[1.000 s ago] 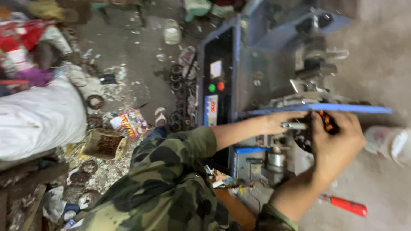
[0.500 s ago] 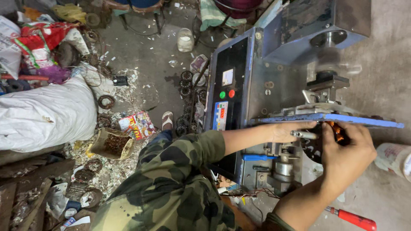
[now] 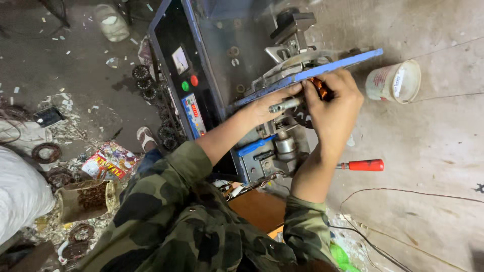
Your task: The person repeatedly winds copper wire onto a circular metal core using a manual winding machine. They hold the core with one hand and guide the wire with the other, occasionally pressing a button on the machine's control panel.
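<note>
Both hands now grip at the blue-framed winding machine (image 3: pixel 212 65): left hand (image 3: pixel 269 103) has closed on its steel shaft (image 3: pixel 285 105), right hand (image 3: pixel 335 100) stays pinched around the copper-wound coil (image 3: pixel 320 88) beside it, red-handled screwdriver (image 3: pixel 365 165) idle.

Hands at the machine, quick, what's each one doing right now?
Left hand: closed on the metal shaft under the blue plate.
Right hand: fingers curled around the orange-brown part at the machine.
</note>
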The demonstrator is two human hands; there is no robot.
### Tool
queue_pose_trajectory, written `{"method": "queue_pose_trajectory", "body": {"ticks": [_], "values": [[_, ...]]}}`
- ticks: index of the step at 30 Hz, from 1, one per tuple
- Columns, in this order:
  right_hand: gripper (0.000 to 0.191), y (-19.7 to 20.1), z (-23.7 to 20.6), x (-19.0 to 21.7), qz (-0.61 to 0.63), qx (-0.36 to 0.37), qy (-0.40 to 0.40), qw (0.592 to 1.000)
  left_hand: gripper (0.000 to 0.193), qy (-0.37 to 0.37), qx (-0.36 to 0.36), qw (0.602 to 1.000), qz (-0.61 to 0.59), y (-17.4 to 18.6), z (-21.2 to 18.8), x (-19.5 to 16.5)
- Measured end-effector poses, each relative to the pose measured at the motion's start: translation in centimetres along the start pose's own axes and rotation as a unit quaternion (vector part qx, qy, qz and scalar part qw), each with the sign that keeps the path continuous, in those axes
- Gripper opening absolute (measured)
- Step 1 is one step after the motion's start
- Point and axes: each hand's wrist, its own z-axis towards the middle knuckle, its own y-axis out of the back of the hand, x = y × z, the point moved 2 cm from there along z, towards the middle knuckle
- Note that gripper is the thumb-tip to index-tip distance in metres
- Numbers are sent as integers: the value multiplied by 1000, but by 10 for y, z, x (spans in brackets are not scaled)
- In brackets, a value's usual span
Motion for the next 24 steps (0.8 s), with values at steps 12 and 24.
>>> {"method": "queue_pose_trajectory", "body": {"ticks": [12, 24], "values": [[23, -1, 3, 7, 2, 5, -6, 1000, 44, -5, -22, 1000, 5, -3, -1, -5], [24, -4, 3, 3, 8, 8, 3, 1000, 40, 2, -31, 999, -43, 3, 5, -3]]}}
